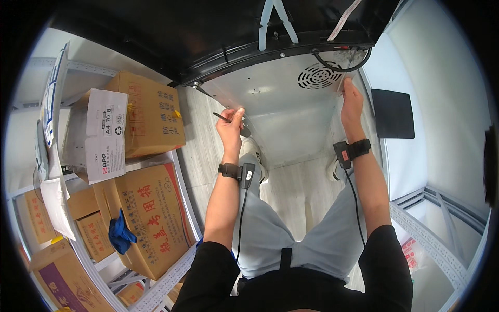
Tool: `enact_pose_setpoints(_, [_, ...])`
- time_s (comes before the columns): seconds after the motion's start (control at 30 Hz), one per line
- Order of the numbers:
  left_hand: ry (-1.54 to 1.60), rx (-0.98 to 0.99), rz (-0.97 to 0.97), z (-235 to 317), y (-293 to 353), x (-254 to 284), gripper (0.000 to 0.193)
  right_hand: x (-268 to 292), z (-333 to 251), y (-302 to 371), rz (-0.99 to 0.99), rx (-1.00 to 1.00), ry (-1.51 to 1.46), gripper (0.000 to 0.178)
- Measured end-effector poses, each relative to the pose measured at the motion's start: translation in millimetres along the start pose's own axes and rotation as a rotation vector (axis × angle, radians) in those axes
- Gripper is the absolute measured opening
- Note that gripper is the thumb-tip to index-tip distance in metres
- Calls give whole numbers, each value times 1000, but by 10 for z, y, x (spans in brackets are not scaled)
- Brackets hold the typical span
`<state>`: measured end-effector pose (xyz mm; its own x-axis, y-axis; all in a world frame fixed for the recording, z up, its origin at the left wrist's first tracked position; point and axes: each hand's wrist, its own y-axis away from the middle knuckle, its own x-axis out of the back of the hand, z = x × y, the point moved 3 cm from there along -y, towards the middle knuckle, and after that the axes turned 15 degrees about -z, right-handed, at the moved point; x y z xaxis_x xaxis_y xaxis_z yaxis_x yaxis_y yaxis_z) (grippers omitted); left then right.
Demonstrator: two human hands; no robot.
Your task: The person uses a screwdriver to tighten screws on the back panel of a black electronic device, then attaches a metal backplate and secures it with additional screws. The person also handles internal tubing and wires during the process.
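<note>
In front of me a bare metal panel (291,130) with a round pattern of vent slots hangs below a large black cabinet (208,31). My left hand (231,125) is closed around a thin black tool (222,117) whose exact kind I cannot make out. The thumb and knuckles of that hand are beside the panel's left edge. My right hand (352,106) has its fingers curled at the panel's right edge, near the vent; some fingertips are hidden. A black cable (358,67) loops from the cabinet's lower rim above this hand.
On the left, metal shelving (171,275) bears several cardboard boxes (150,208) and a blue cloth (122,231). A black square sheet (393,114) is at the right, beside a white wall. Another metal rack (429,239) stands at lower right. My shoes are close beneath the panel.
</note>
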<state>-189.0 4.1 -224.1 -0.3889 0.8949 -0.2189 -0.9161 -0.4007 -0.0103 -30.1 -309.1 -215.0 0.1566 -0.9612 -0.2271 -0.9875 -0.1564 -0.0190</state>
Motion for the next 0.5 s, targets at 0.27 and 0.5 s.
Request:
enact_pose_setpoints(0.27, [-91,-46,46,10,-61,-57,14,7,-39,-58,59,123,191,36])
enact_pose_setpoints(0.5, [-107,-122,121,30,-62,-126,13,159,-72,-143,-60,-16,384,41])
